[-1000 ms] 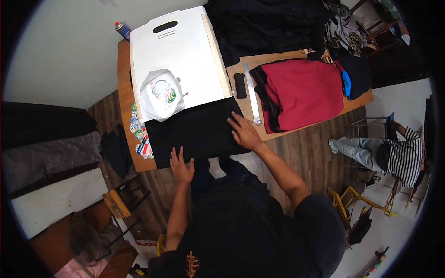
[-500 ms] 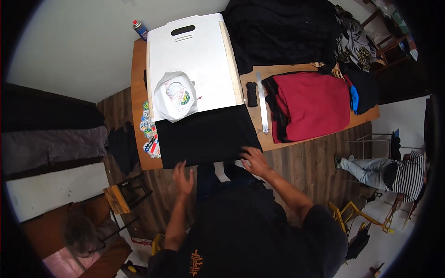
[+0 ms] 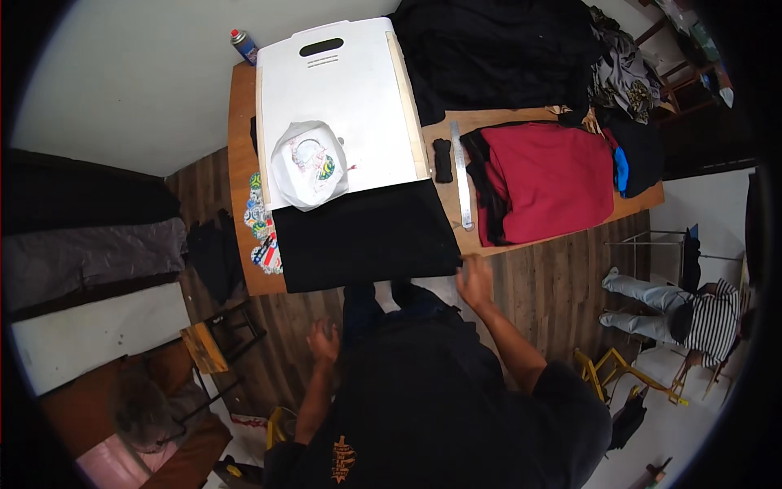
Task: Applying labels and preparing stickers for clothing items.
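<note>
A folded black cloth (image 3: 366,240) lies flat at the table's front edge, partly beneath a white board (image 3: 346,106). At its front right corner my right hand (image 3: 476,284) is closed, with the fingertips against the fabric's edge; the exact grip is small in view. My left hand (image 3: 323,342) hangs below the front edge, apart from the cloth, its fingers loosely apart and holding nothing. On the board rests an opened white plastic bag (image 3: 283,175) with a ring-shaped roll and a colourful round piece inside.
Right of the board lie a small black bundle (image 3: 442,160), a metal ruler (image 3: 462,183) and folded red fabric (image 3: 554,183). Round colourful patches (image 3: 259,220) line the left edge. A spray can (image 3: 243,47) stands behind. A person in stripes (image 3: 707,318) is at right, another person (image 3: 142,416) lower left.
My right hand has slid rightward to the cloth's corner. My left hand has dropped back from the front edge. The person at right has shifted their legs.
</note>
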Tool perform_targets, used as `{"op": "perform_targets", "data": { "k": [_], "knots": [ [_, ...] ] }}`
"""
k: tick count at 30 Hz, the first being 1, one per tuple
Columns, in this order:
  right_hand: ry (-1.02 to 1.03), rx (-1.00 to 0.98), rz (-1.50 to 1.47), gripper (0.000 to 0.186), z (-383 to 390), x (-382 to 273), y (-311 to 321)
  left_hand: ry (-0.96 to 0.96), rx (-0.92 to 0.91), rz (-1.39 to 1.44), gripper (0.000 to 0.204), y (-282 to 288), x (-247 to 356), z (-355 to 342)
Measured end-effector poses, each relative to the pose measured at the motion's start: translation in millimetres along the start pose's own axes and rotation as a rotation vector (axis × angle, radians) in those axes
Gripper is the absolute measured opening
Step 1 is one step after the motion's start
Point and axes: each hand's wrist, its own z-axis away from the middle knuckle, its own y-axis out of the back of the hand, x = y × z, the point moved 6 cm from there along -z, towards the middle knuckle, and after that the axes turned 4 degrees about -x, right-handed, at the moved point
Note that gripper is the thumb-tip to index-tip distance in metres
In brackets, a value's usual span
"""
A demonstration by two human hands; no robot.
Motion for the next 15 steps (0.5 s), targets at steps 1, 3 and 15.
{"op": "perform_targets", "data": {
  "k": [1,3,15],
  "knots": [
    [0.267,0.059,-0.038,0.040,-6,-29,-3,-0.053,0.041,0.058,0.041,5,4,-8],
    [0.447,0.117,0.135,0.034,-31,-65,-8,-0.206,0.144,0.107,0.043,23,39,-25],
    [0.531,0.018,0.226,0.019,-15,-54,16,-0.339,0.095,-0.199,0.081,36,88,-48]
  ]
}}
